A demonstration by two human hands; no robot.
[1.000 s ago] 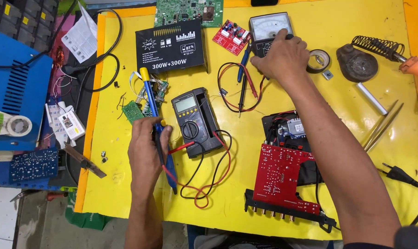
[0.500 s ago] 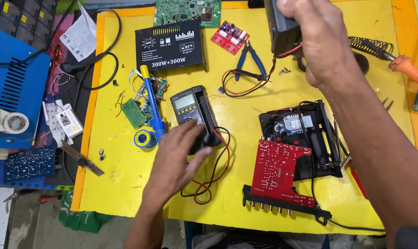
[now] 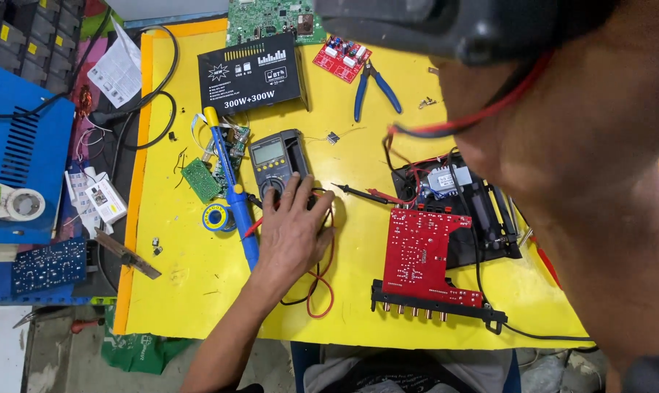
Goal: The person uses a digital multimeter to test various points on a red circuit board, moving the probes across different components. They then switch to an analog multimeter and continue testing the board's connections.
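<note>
Head view, as I read it from my remote seat: at the far left a blue metal case [image 3: 20,156] sits beside the yellow table [image 3: 387,306], with a roll of tape [image 3: 25,204] resting on it and a blue circuit board [image 3: 42,263] nearer to me. On the yellow surface I see a small green circuit board [image 3: 200,180], and just to its right a soldering iron with a blue handle [image 3: 235,200] lying along the table, a blue spool of solder wire [image 3: 216,217] touching its left side. Far from me, a black amplifier box [image 3: 251,73] lies flat. Right of the iron lies the multimeter [image 3: 275,161], dark grey, with its screen toward the far side. My left hand [image 3: 294,231] lies on the multimeter's near end, fingers spread wide and flat over the dial, not closed around anything; red and black leads [image 3: 316,291] loop out from under the palm. Further right, blue-handled pliers [image 3: 376,89] lie at the far side near a small red board [image 3: 342,58]. A large red circuit board [image 3: 425,251] rests in the middle right, overlapping a black chassis [image 3: 489,225]. My right hand [image 3: 562,109] is raised very close to the lens and holds a dark object [image 3: 453,25] at the top edge; its fingers are blurred, so I cannot tell their grip exactly.
</note>
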